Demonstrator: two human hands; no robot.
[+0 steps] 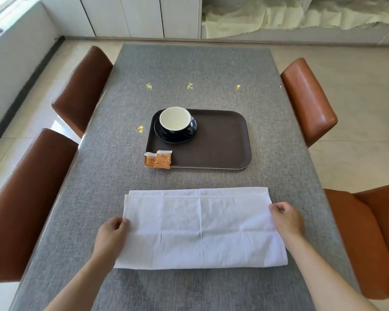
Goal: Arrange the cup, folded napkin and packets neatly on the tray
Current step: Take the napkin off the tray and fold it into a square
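Note:
A white cloth napkin (200, 227) lies flat on the table near me, folded into a wide rectangle. My left hand (112, 234) pinches its left edge and my right hand (285, 218) pinches its right edge. Beyond it sits a dark brown tray (220, 144). A black cup with a pale inside (175, 122) stands on a black saucer (166, 136) in the tray's far left corner. Two orange packets (158, 159) lie overlapping at the tray's near left corner, partly over its rim.
The table (189, 70) is covered with a grey woven cloth. Brown leather chairs stand along both sides: two at left (81, 90), two at right (308, 99). White cabinets line the far wall.

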